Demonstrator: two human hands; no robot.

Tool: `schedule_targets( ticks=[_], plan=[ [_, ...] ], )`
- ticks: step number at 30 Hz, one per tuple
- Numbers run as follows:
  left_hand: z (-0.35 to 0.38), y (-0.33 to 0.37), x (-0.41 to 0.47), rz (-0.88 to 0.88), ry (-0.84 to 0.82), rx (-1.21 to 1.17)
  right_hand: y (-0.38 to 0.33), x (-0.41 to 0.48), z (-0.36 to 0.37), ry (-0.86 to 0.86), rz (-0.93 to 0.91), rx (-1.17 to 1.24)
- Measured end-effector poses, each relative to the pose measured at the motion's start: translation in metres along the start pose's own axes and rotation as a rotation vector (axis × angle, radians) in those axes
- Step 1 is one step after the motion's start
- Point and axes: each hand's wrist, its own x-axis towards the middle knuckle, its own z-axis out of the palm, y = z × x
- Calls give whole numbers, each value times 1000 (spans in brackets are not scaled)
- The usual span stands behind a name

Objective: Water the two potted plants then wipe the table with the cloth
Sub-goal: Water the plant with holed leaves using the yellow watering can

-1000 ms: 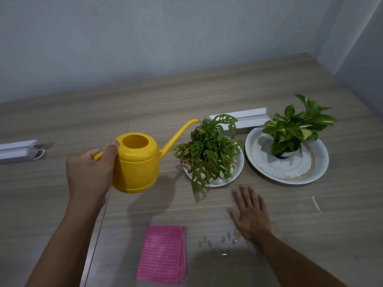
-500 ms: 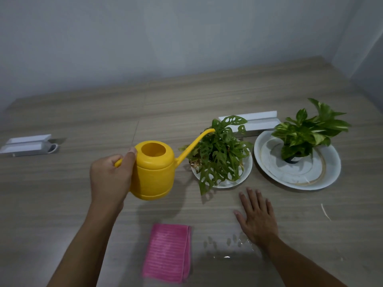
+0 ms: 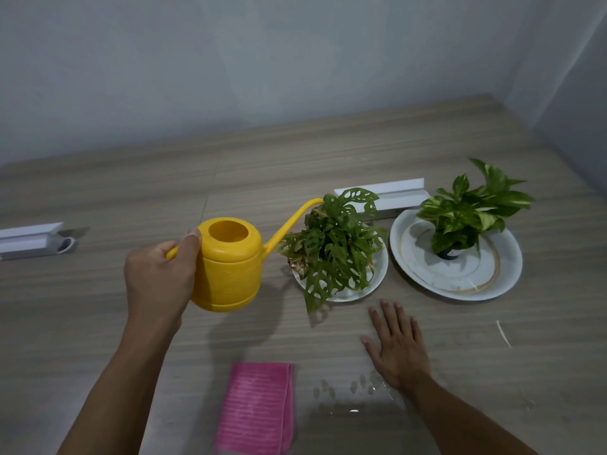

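— What has changed with the watering can [image 3: 228, 267]?

— The left hand [image 3: 157, 277], clenched on its handle, has carried it rightward; the spout tip now meets the holey-leaved plant [image 3: 331, 244].

— And the right hand [image 3: 399, 348]?

— Flat, empty, beyond the cloth [image 3: 258, 408]. Pouring looks imminent.

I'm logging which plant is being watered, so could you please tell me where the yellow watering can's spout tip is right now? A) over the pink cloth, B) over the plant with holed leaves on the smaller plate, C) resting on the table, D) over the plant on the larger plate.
B: the watering can, held up by the left hand, has its spout tip at the holed-leaf plant.
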Motion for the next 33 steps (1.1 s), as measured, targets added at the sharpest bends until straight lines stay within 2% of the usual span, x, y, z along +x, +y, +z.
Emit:
schedule_targets(
  ticks=[18,33],
  plan=[
    [3,1,-5,-27,1,-40,-1,-1,-1,4,-3,-32],
    [1,-13,6,-119,18,-32,-1,-1,-1,7,-7,-28]
  ],
)
